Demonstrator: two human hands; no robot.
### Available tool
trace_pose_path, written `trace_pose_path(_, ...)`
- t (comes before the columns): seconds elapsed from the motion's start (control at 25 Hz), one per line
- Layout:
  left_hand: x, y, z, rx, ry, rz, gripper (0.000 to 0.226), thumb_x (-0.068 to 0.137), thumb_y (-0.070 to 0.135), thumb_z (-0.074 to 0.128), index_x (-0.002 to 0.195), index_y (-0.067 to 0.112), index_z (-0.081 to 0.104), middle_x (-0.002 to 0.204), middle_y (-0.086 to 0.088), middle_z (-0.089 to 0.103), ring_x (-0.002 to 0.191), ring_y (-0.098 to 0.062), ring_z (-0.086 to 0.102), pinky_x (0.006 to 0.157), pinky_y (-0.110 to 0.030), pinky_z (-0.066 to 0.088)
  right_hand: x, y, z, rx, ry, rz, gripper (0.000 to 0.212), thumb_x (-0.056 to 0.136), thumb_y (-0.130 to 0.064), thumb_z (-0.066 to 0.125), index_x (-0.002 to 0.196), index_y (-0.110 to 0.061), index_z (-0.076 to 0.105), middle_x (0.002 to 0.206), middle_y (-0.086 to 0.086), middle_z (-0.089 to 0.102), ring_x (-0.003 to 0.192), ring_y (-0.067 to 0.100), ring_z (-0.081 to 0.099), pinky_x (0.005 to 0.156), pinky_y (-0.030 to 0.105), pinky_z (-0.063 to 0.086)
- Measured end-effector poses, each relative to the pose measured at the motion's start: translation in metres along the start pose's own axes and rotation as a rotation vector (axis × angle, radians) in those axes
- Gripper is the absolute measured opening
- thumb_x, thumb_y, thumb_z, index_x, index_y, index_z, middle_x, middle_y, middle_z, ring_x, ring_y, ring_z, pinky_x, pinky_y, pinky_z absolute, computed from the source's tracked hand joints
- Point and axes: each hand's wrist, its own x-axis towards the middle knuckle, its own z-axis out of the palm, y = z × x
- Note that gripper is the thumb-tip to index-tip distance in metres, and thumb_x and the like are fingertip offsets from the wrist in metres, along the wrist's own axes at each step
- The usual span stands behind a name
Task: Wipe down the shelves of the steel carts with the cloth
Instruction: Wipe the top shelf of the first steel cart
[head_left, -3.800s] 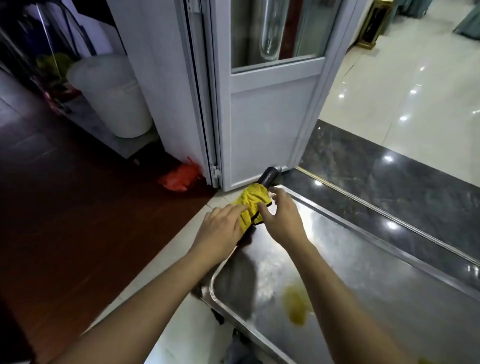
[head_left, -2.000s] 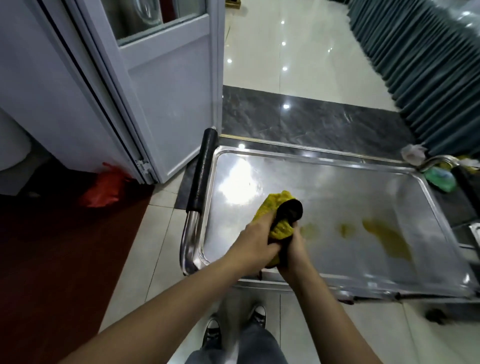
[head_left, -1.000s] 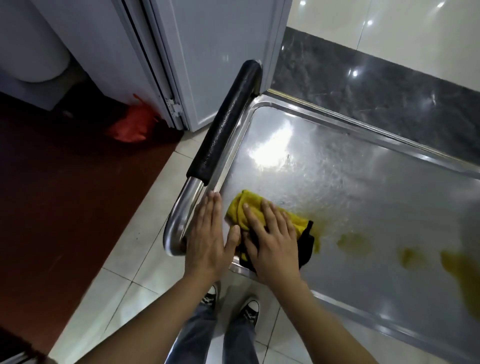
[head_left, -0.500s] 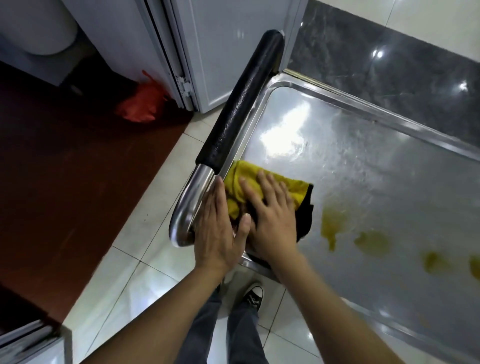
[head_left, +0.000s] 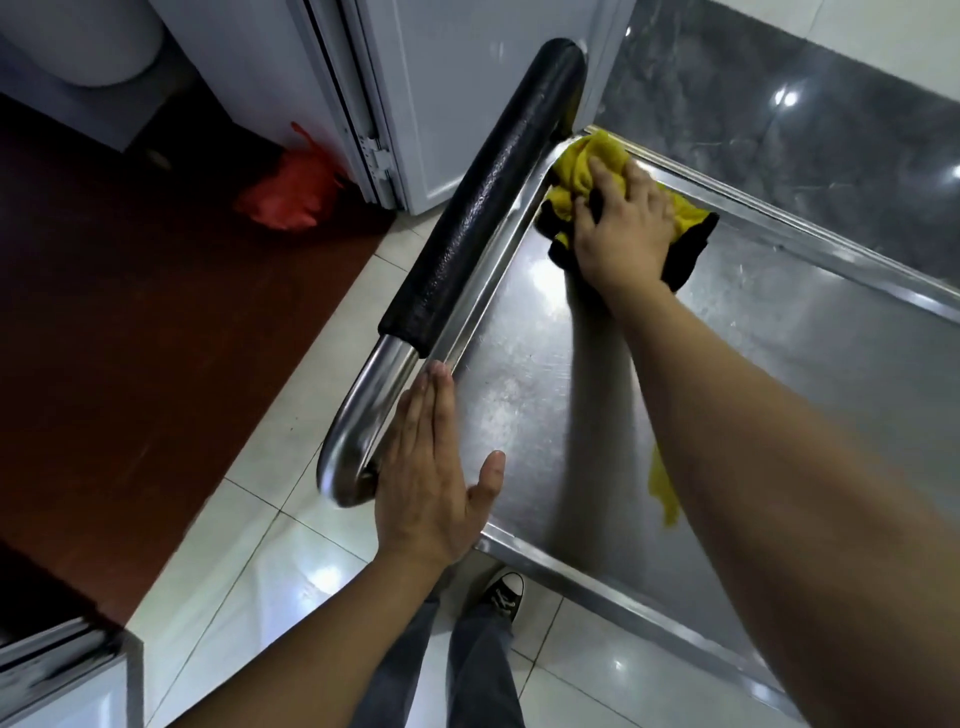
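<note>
Right hand (head_left: 621, 228) presses flat on the yellow cloth (head_left: 576, 171) in the shelf (head_left: 524, 395) corner farthest from the body, yellow smear (head_left: 664, 493) well back near that forearm, left hand (head_left: 428, 483) open, holding nothing.

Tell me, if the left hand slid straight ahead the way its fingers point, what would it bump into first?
Probably the black grip of the cart handle. The left hand lies flat at the shelf corner, fingertips near the bare steel bend, pointing along the rail. Depth is unclear, so it might slide beside it.

Cloth (head_left: 587, 171) in far-left shelf (head_left: 779, 332) corner, beside handle (head_left: 483, 208).
</note>
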Motion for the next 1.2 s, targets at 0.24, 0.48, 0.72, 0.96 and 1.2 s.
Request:
trace_pose_path(0.24, 0.002, -0.002, -0.001, 0.038, -0.024, -0.002, 0.092, 0.095, 0.074, 0.01, 0.162, 0.012, -0.003, 0.171, -0.005, -0.001, 0.156, -0.017, 0.004, 0.125, -0.032, 0.011, -0.131, -0.037, 0.011, 0.056, 0.053, -0.123, 0.053, 0.099, -0.046, 0.043, 0.151, -0.033, 0.045, 0.161, 0.008, 0.036, 0.15, 0.029, 0.029, 0.125, 0.047, 0.016)
trace_pose_path(0.48, 0.002, -0.001, -0.004, -0.051, 0.009, 0.028, 0.096, 0.094, 0.074, 0.014, 0.161, 0.007, 0.005, 0.17, -0.01, 0.009, 0.156, -0.017, 0.009, 0.125, -0.027, 0.009, -0.179, -0.021, 0.005, 0.021, -0.007, -0.28, 0.051, 0.1, -0.045, 0.049, 0.15, -0.035, 0.046, 0.161, 0.006, 0.039, 0.15, 0.026, 0.032, 0.126, 0.042, 0.016)
trace_pose_path(0.72, 0.009, -0.004, -0.002, -0.078, 0.045, 0.054, 0.098, 0.093, 0.075, 0.013, 0.161, 0.004, 0.006, 0.169, -0.014, 0.012, 0.156, -0.022, 0.013, 0.126, -0.028, 0.007, -0.195, -0.05, 0.014, 0.046, 0.008, -0.119, 0.055, 0.099, -0.046, 0.047, 0.153, -0.034, 0.042, 0.164, 0.006, 0.031, 0.154, 0.026, 0.023, 0.126, 0.045, 0.012)
trace_pose_path(0.96, 0.009, -0.006, -0.002, -0.098, 0.086, 0.085, 0.093, 0.096, 0.07, 0.015, 0.16, 0.003, 0.01, 0.167, -0.016, 0.018, 0.155, -0.025, 0.018, 0.126, -0.03, 0.007, -0.289, -0.027, 0.0, 0.092, 0.024, -0.078, 0.048, 0.1, -0.041, 0.051, 0.148, -0.034, 0.05, 0.162, 0.005, 0.037, 0.153, 0.022, 0.028, 0.126, 0.044, 0.017)
trace_pose_path(1.2, 0.007, -0.007, 0.007, -0.018, 0.116, 0.091, 0.083, 0.101, 0.062, 0.022, 0.161, 0.008, 0.002, 0.167, -0.017, 0.016, 0.153, -0.028, 0.016, 0.126, -0.041, 0.015, -0.358, 0.067, -0.034, 0.0, 0.173, 0.249, 0.05, 0.098, -0.032, 0.056, 0.147, -0.029, 0.052, 0.159, 0.009, 0.041, 0.148, 0.029, 0.036, 0.121, 0.05, 0.026)
